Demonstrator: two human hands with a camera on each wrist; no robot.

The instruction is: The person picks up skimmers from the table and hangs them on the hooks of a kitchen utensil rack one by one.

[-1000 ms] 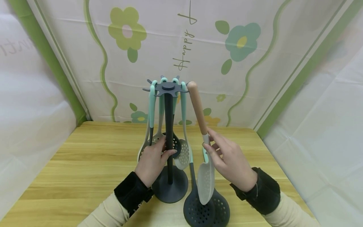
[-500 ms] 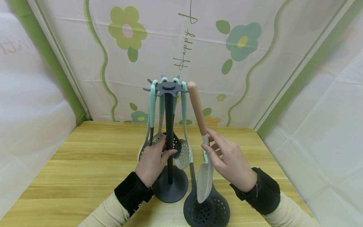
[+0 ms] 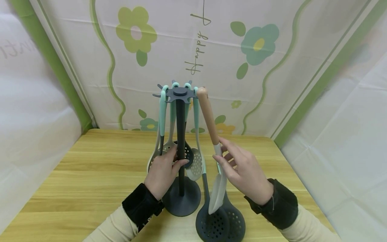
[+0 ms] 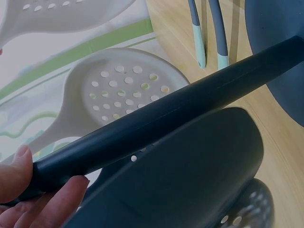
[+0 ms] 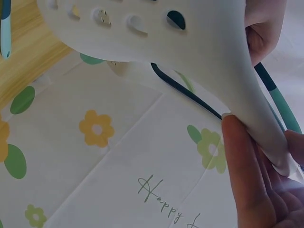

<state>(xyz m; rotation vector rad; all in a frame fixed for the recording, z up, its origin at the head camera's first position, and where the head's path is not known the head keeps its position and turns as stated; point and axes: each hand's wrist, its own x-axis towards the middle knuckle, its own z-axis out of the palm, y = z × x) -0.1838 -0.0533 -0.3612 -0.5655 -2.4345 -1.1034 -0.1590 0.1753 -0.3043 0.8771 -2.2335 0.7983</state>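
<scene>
My left hand [image 3: 163, 171] grips the dark post [image 3: 180, 134] of a utensil stand with a round base [image 3: 184, 201]. In the left wrist view the thumb and fingers wrap the post [image 4: 156, 114]. My right hand [image 3: 246, 168] pinches a white slotted spoon [image 3: 217, 195] at its neck. Its wooden handle [image 3: 208, 114] points up, the top overlapping the right side of the stand's hook ring [image 3: 180, 94] in the head view. The bowl hangs down, turned nearly edge-on. In the right wrist view the fingers hold the spoon's white neck [image 5: 256, 104].
Several utensils with mint handles [image 3: 162, 114] hang from the ring, among them a pale slotted spoon [image 3: 196, 164]. Two dark perforated skimmers [image 3: 208, 222] lie on the wooden table [image 3: 90, 188] right of the base. A printed cloth [image 3: 193, 40] stands behind.
The spoon's handle top has shifted slightly left to the hook ring, and its bowl has turned more edge-on. My left hand and the stand have not moved.
</scene>
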